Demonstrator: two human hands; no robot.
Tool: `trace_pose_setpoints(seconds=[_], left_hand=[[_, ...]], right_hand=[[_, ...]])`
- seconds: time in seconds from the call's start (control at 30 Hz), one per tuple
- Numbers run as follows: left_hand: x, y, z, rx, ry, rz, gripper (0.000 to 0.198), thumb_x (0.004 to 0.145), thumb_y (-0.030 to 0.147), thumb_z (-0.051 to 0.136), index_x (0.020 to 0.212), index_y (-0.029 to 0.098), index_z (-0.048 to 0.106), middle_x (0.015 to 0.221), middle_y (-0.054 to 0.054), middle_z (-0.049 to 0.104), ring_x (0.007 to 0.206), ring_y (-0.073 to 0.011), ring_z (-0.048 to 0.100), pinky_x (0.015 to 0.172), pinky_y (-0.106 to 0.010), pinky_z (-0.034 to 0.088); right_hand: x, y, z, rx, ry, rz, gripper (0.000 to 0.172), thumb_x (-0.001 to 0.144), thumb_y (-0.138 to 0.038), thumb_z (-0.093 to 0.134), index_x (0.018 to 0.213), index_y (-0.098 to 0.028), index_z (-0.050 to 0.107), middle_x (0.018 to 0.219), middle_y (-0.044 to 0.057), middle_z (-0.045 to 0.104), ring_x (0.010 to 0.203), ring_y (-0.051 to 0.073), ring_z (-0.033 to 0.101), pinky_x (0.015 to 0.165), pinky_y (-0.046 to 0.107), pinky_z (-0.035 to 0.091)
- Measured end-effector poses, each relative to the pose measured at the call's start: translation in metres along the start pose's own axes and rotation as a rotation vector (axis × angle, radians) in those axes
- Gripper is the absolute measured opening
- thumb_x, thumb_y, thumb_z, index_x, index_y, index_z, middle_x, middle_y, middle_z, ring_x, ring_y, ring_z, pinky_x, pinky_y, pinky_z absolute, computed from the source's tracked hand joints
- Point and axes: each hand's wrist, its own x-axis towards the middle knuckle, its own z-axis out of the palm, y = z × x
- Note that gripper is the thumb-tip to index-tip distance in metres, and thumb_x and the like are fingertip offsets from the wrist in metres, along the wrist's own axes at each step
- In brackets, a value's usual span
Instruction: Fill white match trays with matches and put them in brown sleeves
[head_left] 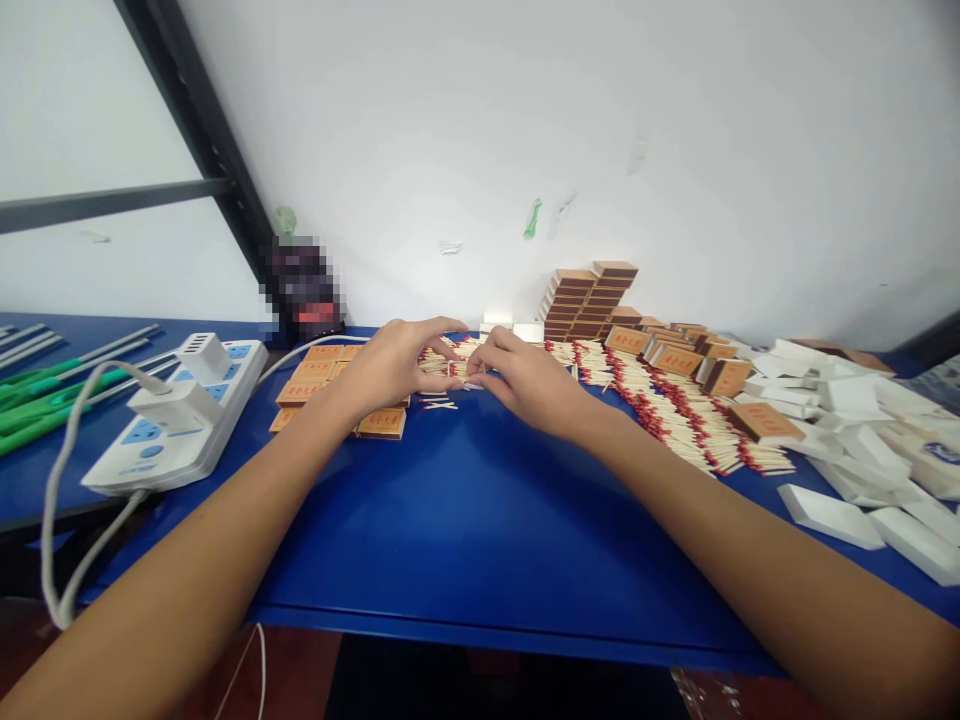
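Observation:
Toward the back of the blue table, my left hand (396, 368) curves in a C over loose matches (439, 403), its thumb and fingers apart. Facing it, my right hand (521, 378) has its fingertips pinched together, with pale matchsticks showing at the tips; how many is too small to tell. Matches with red heads lie between and behind both hands. Left of my left hand are stacked orange matchboxes (304, 390). Just behind my right hand stand small white box trays (528, 331).
A wide spread of matches (660, 410) lies to the right, with matchboxes (763, 422) on and behind it. Tall matchbox stacks (581, 305) lean near the wall. White trays (832, 515) pile up far right. A power strip (217, 405) with a white cable sits left.

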Motion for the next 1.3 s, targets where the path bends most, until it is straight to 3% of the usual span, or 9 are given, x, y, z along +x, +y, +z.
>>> trace_pose_setpoints(seconds=[0.3,0.5,0.77,1.07,1.17,1.3], left_hand=[[-0.001,0.009,0.002,-0.016,-0.046,0.01,0.063,0.08,0.04,0.088,0.138,0.026,0.067,0.114,-0.005,0.083,0.092,-0.0233,0.079,0.083,-0.031,0.053],[0.001,-0.004,-0.002,0.064,0.003,0.0,0.058,0.085,0.042,0.085,0.138,0.025,0.067,0.111,-0.005,0.084,0.091,-0.023,0.078,0.085,-0.033,0.052],[0.003,-0.017,-0.006,0.21,0.028,-0.044,0.062,0.084,0.037,0.085,0.141,0.024,0.063,0.111,-0.007,0.083,0.101,-0.0275,0.077,0.089,-0.036,0.053],[0.004,-0.016,-0.005,0.24,0.011,-0.05,0.064,0.085,0.041,0.084,0.143,0.025,0.062,0.113,-0.006,0.083,0.101,-0.0276,0.077,0.088,-0.036,0.053],[0.003,-0.017,-0.005,0.235,-0.001,-0.052,0.064,0.085,0.039,0.084,0.143,0.024,0.062,0.112,-0.006,0.083,0.101,-0.0277,0.077,0.088,-0.036,0.053],[0.002,-0.018,-0.001,0.178,-0.01,-0.026,0.063,0.085,0.038,0.085,0.142,0.025,0.063,0.113,-0.005,0.083,0.098,-0.0254,0.077,0.086,-0.034,0.051]], right_hand=[[0.0,-0.001,0.011,-0.015,0.07,0.04,0.008,0.103,-0.021,0.06,0.106,-0.018,0.066,0.112,0.009,0.062,0.093,0.022,0.06,0.076,0.032,0.041],[-0.002,-0.006,0.017,0.108,0.15,0.02,0.009,0.104,-0.026,0.059,0.103,-0.02,0.065,0.105,0.007,0.062,0.089,0.02,0.058,0.078,0.031,0.041],[-0.001,-0.017,0.031,0.162,-0.118,0.013,0.005,0.103,-0.022,0.064,0.102,-0.019,0.067,0.107,0.006,0.061,0.091,0.018,0.06,0.082,0.03,0.044],[-0.003,-0.024,0.022,-0.02,-0.275,0.109,0.014,0.109,-0.021,0.051,0.106,-0.016,0.064,0.113,0.013,0.065,0.093,0.023,0.065,0.08,0.034,0.046],[-0.003,-0.018,0.018,0.019,-0.207,0.085,0.012,0.109,-0.021,0.05,0.106,-0.017,0.061,0.114,0.011,0.063,0.093,0.022,0.064,0.082,0.033,0.046],[0.0,-0.002,0.017,0.051,-0.009,0.109,0.011,0.108,-0.022,0.048,0.106,-0.019,0.059,0.114,0.01,0.061,0.095,0.023,0.061,0.082,0.033,0.044]])
